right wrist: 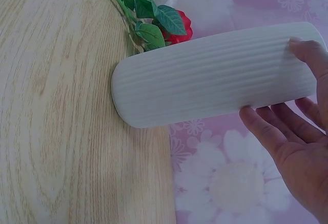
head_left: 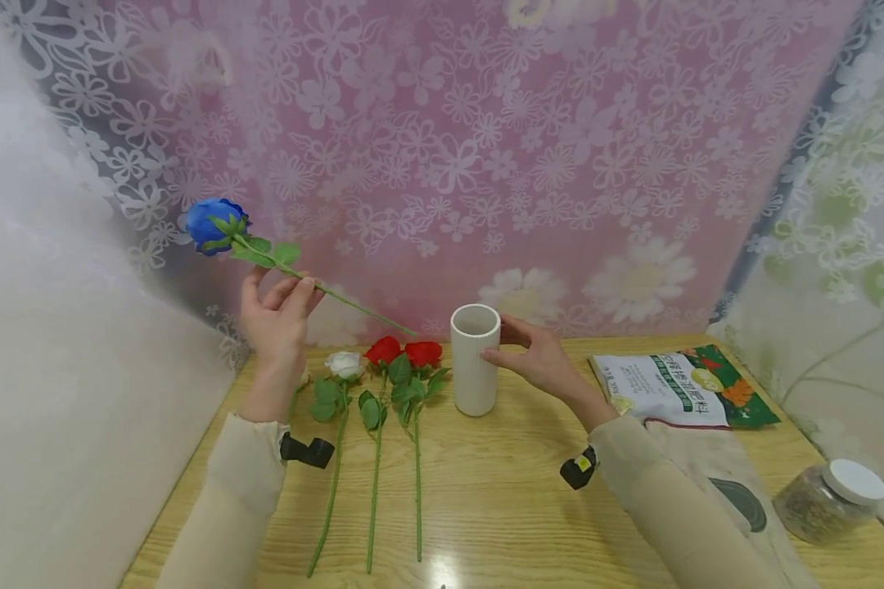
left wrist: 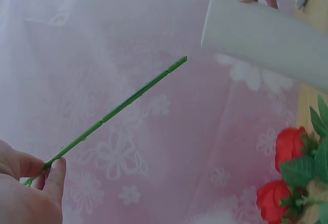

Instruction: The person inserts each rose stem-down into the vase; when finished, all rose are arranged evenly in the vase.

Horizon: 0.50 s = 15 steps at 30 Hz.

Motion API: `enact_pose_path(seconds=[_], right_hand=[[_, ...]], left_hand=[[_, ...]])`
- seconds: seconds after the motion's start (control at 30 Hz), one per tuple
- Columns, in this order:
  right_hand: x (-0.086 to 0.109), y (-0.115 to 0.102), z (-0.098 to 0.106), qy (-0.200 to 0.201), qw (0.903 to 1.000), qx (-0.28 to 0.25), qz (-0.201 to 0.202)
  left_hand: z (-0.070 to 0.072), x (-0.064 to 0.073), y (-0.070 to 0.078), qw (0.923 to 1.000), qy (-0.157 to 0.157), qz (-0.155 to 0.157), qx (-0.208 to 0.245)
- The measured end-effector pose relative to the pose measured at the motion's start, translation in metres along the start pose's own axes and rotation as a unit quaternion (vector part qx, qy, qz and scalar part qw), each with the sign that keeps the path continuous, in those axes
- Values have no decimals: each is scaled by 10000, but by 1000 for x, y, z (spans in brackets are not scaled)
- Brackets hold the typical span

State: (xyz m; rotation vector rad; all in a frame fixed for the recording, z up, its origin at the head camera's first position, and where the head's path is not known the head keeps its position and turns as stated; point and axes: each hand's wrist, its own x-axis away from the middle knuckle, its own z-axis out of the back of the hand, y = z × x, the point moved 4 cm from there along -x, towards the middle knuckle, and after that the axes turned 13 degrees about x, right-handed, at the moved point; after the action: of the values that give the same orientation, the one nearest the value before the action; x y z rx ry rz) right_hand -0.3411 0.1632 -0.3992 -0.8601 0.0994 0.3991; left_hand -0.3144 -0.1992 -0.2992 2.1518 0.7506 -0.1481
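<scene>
My left hand (head_left: 276,315) pinches the green stem of a blue rose (head_left: 217,225) between thumb and fingers, up in front of the curtain. The bloom points up to the left; the bare stem end slants down to the right, short of the vase and apart from it. In the left wrist view the stem (left wrist: 123,103) shows but the bloom does not. A white ribbed vase (head_left: 475,360) stands upright on the table, its mouth upward. My right hand (head_left: 538,360) holds the vase's right side near the top, thumb in front and fingers behind.
On the table (head_left: 501,491) lie a white rose (head_left: 345,366) and two red roses (head_left: 423,354), stems toward me. Another flower is partly hidden by my left wrist. To the right are a fertilizer bag (head_left: 678,388), a beige cloth (head_left: 714,458) and a white-lidded jar (head_left: 825,503).
</scene>
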Motion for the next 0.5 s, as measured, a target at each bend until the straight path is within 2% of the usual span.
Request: enact_pose_path(seconds=[0.2,0.5], right_hand=[[0,-1,0,25,10000,43,22],[1,-1,1,17,10000,13,45]], left_hand=[[-27,5,-8,9992,-100,-130,364],[-56,16,-25,9975,-369,-510,318]])
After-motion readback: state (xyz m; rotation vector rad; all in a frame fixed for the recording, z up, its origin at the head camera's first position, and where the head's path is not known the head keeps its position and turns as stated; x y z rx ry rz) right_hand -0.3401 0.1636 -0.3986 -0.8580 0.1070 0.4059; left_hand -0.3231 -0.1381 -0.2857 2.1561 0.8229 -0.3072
